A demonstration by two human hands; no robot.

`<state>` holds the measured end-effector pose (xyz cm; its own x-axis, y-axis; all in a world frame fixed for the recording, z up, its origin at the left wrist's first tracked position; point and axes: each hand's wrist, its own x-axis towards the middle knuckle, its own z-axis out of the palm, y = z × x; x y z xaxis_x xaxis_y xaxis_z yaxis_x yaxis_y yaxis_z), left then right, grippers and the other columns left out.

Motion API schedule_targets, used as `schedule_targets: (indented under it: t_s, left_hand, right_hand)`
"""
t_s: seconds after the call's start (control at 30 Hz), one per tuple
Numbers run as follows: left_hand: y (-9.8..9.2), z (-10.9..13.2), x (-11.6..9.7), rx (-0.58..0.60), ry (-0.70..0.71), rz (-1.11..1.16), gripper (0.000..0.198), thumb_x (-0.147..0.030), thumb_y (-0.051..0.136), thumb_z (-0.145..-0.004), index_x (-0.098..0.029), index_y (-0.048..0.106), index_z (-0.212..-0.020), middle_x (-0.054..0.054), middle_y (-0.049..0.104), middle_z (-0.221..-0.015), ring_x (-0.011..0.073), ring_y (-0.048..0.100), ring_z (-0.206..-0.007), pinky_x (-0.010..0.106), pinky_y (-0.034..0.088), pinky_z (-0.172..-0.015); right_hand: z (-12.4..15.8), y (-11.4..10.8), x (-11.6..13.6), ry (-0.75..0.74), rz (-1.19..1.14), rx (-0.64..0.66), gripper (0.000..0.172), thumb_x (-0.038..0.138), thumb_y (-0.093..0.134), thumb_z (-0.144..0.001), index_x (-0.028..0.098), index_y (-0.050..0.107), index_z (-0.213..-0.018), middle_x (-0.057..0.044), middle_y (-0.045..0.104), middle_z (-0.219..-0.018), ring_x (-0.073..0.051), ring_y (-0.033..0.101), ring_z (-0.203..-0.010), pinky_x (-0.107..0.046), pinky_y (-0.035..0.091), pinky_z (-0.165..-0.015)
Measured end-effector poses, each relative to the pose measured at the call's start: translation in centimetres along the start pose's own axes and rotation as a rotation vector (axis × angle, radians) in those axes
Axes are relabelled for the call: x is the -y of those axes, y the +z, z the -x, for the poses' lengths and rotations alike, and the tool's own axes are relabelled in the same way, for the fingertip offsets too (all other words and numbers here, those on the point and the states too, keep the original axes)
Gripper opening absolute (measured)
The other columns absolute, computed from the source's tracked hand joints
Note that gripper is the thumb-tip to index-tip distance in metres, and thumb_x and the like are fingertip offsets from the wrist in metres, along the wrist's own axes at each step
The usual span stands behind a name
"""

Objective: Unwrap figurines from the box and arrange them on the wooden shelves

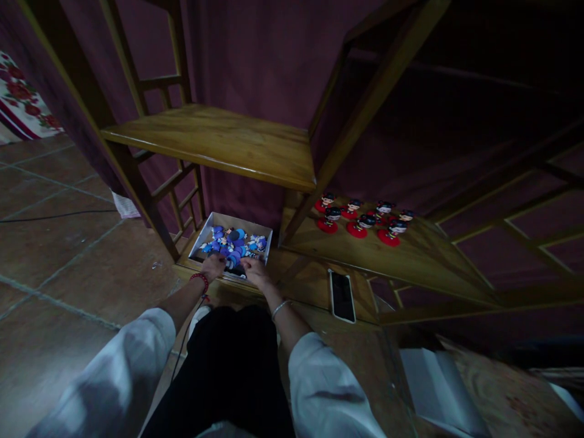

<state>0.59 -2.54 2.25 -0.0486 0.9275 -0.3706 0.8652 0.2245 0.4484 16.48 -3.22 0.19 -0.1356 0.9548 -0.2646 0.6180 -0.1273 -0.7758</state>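
wooden shelving [219, 137] lines a purple wall [264, 55]. on its lowest board sits a box [207, 228] of blue figurines [232, 240]. both arms stretch forward, sleeves pushed back. the left hand [213, 266] and right hand [255, 271] rest palm-down at the box's near edge, fingers among the figurines; whether either grasps one cannot be told. red figurines [360, 222] stand far right, a phone [342, 296] nearer.

A shallow white box [206, 230] lies flat, open-topped, on the lowest shelf [310, 285], holding a jumbled heap of small figurines [232, 242] (mostly blue and purple, details too dim).
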Motion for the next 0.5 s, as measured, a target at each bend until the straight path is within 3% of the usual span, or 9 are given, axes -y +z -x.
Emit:
schedule_targets:
  t_s: [0.13,0.5]
  left_hand:
    - [0.00,-0.13,-0.17,-0.048,-0.024,-0.042,0.033,-0.026,0.040,-0.084,-0.019,0.065,-0.105,0.010,0.066,-0.106,0.0210,0.061,-0.095,0.025,0.045,-0.075]
    - [0.69,-0.76,0.23,-0.057,-0.041,-0.033,0.036,-0.025,0.037,-0.086,-0.020,0.061,-0.112,0.012,0.064,-0.109,0.0221,0.060,-0.100,0.027,0.044,-0.080]
  right_hand:
    - [0.02,-0.93,-0.10,0.022,0.215,-0.045,0.031,0.011,0.047,-0.079,0.023,0.067,-0.099,-0.002,0.068,-0.102,-0.017,0.060,-0.098,-0.026,0.043,-0.087]
    - [-0.09,-1.13,0.49,0.027,0.406,0.056,0.038,0.008,0.047,-0.075,0.022,0.063,-0.107,-0.003,0.065,-0.110,-0.016,0.056,-0.106,-0.022,0.041,-0.091]
